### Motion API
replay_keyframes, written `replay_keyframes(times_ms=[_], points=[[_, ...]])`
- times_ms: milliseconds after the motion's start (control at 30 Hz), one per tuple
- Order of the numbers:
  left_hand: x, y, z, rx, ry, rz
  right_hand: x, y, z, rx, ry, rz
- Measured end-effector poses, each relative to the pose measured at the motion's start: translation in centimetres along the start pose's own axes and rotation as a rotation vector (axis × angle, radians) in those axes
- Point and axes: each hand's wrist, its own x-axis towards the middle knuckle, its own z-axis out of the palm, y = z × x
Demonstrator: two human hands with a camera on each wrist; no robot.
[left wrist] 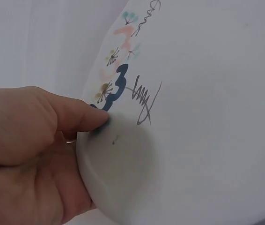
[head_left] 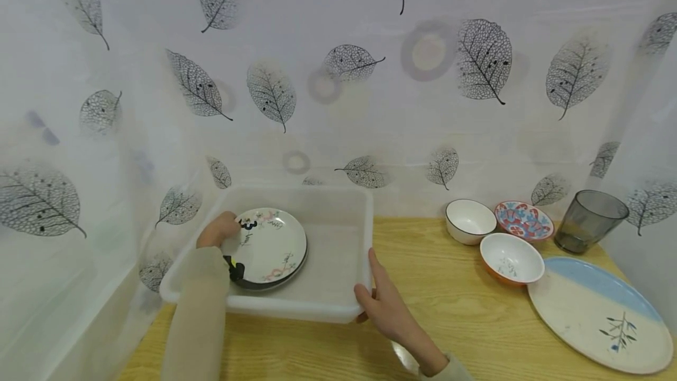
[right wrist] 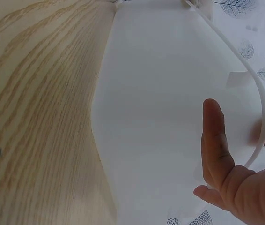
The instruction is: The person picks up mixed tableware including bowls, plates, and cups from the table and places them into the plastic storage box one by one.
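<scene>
A white plate [head_left: 267,246] with pink flowers, dark marks and scribbled lettering lies in the left part of a white plastic bin [head_left: 338,310]. Its left rim is pinched by my left hand [head_left: 219,229], thumb on the upper face, fingers partly hidden beneath. Under it shows the edge of a second plate [head_left: 264,285], dark along its front; most of that one is hidden. At the bin's front right corner my right hand [head_left: 388,307] grips the wall. In the right wrist view, the fingers [right wrist: 214,140] lie along the outside and the thumb shows through the wall.
On the wooden table [head_left: 423,275] to the right stand a white bowl [head_left: 471,222], a red-and-blue patterned bowl [head_left: 523,220], an orange-sided bowl [head_left: 512,258] and a grey glass [head_left: 589,222]. An oval blue-and-cream platter [head_left: 597,316] lies before them. A leaf-print curtain [head_left: 338,122] closes off the back.
</scene>
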Motion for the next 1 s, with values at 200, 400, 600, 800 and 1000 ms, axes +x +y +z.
replay_keyframes(times_ms=[200, 400, 600, 800, 1000], points=[[0.3, -0.1, 0.1, 0.083, 0.046, 0.064, 0.1, 0.2, 0.0, -0.004, -0.003, -0.003], [0.4, -0.2, 0.3, 0.172, 0.086, 0.116, 0.0, 0.3, -0.1, -0.011, -0.002, 0.008], [0.5, -0.4, 0.3, 0.233, 0.096, 0.171, 0.0, 0.1, -0.1, -0.014, 0.004, 0.012], [0.8, -0.7, 0.4, 0.260, 0.086, 0.154, 0.0, 0.2, -0.1, -0.015, 0.001, 0.014], [1.2, -0.9, 0.7, 0.243, 0.094, 0.141, 0.0, 0.2, -0.1, -0.017, 0.000, 0.008]])
